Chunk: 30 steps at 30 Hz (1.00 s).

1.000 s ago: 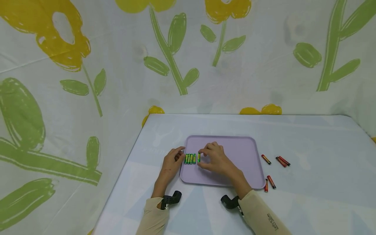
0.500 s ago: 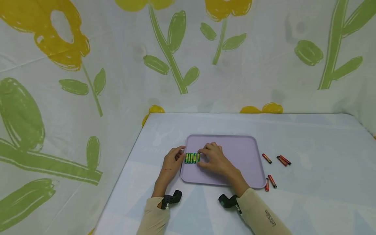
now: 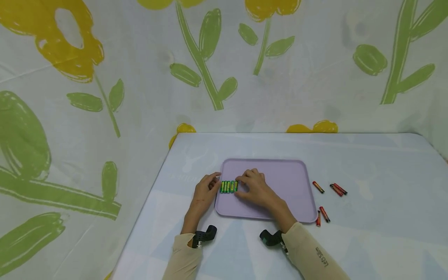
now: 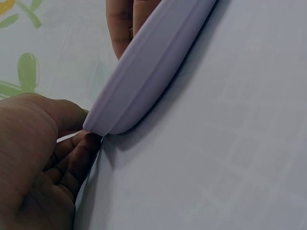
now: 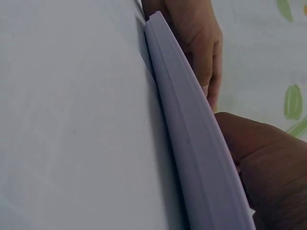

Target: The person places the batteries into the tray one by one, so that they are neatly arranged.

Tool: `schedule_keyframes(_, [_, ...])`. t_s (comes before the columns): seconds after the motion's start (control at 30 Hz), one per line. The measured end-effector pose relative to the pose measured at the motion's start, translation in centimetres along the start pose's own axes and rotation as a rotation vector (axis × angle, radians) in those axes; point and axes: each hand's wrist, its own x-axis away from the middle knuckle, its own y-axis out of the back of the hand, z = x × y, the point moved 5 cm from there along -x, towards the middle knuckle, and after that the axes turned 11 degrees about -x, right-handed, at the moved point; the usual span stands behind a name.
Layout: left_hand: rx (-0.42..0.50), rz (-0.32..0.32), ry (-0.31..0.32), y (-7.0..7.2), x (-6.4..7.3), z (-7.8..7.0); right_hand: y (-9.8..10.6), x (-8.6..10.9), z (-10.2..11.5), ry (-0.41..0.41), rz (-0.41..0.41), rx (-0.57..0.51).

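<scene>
A row of several green batteries (image 3: 228,187) stands side by side along the left part of a lilac tray (image 3: 276,194). My right hand (image 3: 257,189) pinches the rightmost green battery (image 3: 236,186) between thumb and fingers, close beside the rest of the row. My left hand (image 3: 204,193) is at the tray's left edge; in the left wrist view, its thumb lies over the tray rim (image 4: 129,81) with fingers below it. From the right wrist camera, the tray wall (image 5: 192,129) hides the batteries and most fingertips.
Right of the tray, several red batteries lie loose on the table: one alone (image 3: 318,187), a pair (image 3: 338,189) farther right, and two by the tray's lower right corner (image 3: 324,214). A flower-printed curtain (image 3: 140,116) stands behind and left of the table.
My right hand has slid its green battery a little left, narrowing the gap to the row. The left hand has stayed in place. The head view has tilted slightly.
</scene>
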Motion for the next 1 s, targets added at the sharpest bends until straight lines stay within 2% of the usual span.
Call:
schedule_keyframes(0.17, [-0.007,-0.006,-0.001,0.0,0.1,0.1,0.4,0.1,0.4,-0.014,0.021,0.014])
schedule_keyframes(0.43, [0.009,0.01,0.004,-0.1,0.5,-0.3,2.9,1.4,2.2,0.043,-0.035,0.019])
schedule_keyframes(0.6, [-0.001,0.012,-0.003,-0.2,0.2,-0.3,4.6,2.5,2.8,0.082,-0.07,0.03])
schedule_keyframes(0.8, [0.007,0.015,0.018,-0.2,0.0,0.0,7.2,3.9,2.2,0.099,-0.128,0.069])
schedule_keyframes(1.0, [0.017,0.007,-0.002,-0.2,0.0,0.0,9.3,5.2,0.5,0.059,-0.151,0.088])
